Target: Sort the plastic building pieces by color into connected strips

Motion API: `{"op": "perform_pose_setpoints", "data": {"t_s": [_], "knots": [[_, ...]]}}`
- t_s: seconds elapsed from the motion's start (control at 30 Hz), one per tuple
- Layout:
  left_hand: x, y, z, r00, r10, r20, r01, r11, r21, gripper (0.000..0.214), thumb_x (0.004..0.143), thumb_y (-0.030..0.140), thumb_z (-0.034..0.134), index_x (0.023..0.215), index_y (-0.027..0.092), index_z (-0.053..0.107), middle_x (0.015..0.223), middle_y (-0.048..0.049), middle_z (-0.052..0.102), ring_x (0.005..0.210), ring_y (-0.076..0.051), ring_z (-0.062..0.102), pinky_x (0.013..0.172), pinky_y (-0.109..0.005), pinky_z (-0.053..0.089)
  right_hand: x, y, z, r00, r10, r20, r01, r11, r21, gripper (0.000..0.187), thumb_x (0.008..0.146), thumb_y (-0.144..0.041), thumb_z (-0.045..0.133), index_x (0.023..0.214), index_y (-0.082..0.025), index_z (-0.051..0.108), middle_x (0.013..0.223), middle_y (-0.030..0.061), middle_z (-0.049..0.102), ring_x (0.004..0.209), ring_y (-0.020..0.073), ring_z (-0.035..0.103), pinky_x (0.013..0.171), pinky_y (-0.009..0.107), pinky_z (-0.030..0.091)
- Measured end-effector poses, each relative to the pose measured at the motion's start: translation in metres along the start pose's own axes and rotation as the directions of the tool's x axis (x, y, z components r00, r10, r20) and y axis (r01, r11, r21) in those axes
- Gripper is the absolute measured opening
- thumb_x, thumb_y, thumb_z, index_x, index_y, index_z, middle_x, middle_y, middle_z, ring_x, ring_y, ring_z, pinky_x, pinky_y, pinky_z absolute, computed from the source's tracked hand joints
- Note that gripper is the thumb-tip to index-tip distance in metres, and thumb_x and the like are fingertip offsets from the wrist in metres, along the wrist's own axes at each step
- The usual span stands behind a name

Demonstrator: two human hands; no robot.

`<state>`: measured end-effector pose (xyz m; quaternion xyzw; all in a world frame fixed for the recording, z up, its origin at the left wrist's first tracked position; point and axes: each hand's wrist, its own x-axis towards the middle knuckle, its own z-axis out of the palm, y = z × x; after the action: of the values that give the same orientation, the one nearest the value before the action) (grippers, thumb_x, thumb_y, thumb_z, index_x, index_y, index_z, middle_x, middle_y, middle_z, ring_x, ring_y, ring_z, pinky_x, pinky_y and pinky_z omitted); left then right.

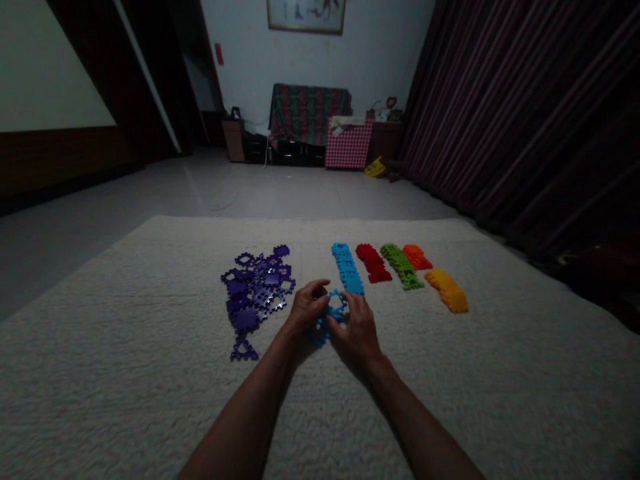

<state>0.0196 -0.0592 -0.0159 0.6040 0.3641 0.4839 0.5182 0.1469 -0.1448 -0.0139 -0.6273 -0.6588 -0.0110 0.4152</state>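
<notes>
Fingers of the right hand (361, 328) grip a blue piece (337, 303), thumb under its near side; the left hand (306, 307) curves in from its left, thumb at the piece, its grip uncertain. Both wrists angle inward, forearms low over the mat (150, 387). More blue pieces (319, 335) lie under the hands. Left of them spreads a purple heap (247, 319). Toward the mat's far edge lie yellow (449, 291), blue (347, 268), green (401, 266), red (373, 263) and orange (417, 257) rows.

Stretches over the pale floor (300, 193) as a cream textured mat (150, 373). Carries a purple heap (247, 319) at left and, at right, blue row (346, 267), red row (373, 261), green row (401, 265), far orange row (417, 257) and nearer yellow row (447, 291), 5 in all.
</notes>
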Motion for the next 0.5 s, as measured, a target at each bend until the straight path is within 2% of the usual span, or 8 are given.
{"op": "perform_pose_setpoints", "data": {"t_s": [0.13, 0.3, 0.4, 0.5], "knots": [[-0.003, 0.001, 0.006, 0.999, -0.041, 0.023, 0.042, 0.999, -0.021, 0.038, 0.067, 0.019, 0.066, 0.105, 0.019, 0.07, 0.069, 0.0012, 0.058, 0.06, -0.01, 0.054, 0.056, -0.022, 0.044, -0.002, -0.001, 0.002, 0.999, 0.049, -0.002, -0.049, 0.996, -0.074, 0.051, 0.079, -0.03, 0.061, 0.127, -0.017, 0.05, 0.115, 0.0137, 0.058, 0.107, 0.0292, 0.055, 0.093, 0.046, 0.046], [-0.003, 0.003, 0.008, 1.0, 0.021, 0.019, -0.023, 0.997, 0.076, 0.036, 0.07, 0.019, 0.063, 0.105, 0.019, 0.071, 0.075, -0.0024, 0.064, 0.068, -0.013, 0.059, 0.063, -0.024, 0.048, -0.001, 0.002, 0.001, 0.996, 0.085, 0.0, -0.085, 0.993, -0.08, 0.051, 0.079, -0.028, 0.059, 0.127, -0.016, 0.05, 0.114, 0.0139, 0.057, 0.105, 0.0281, 0.056, 0.091, 0.044, 0.048], [0.0, 0.001, 0.002, 0.996, 0.07, -0.06, -0.059, 0.985, 0.163, 0.035, 0.071, 0.018, 0.061, 0.104, 0.021, 0.072, 0.089, -0.0054, 0.069, 0.08, -0.015, 0.064, 0.068, -0.025, 0.051, 0.007, 0.016, 0.0, 0.994, 0.1, -0.039, -0.103, 0.992, -0.067, 0.052, 0.078, -0.033, 0.06, 0.127, -0.017, 0.05, 0.111, 0.013, 0.057, 0.102, 0.0284, 0.057, 0.09, 0.045, 0.049], [0.004, -0.008, -0.007, 0.976, 0.037, -0.213, 0.008, 0.979, 0.203, 0.035, 0.071, 0.018, 0.057, 0.103, 0.019, 0.072, 0.089, -0.0057, 0.07, 0.078, -0.016, 0.065, 0.067, -0.026, 0.052, 0.016, 0.038, -0.001, 0.984, 0.155, -0.088, -0.164, 0.981, -0.099, 0.052, 0.077, -0.034, 0.061, 0.125, -0.016, 0.051, 0.109, 0.0133, 0.057, 0.103, 0.0294, 0.057, 0.09, 0.045, 0.049]]}}
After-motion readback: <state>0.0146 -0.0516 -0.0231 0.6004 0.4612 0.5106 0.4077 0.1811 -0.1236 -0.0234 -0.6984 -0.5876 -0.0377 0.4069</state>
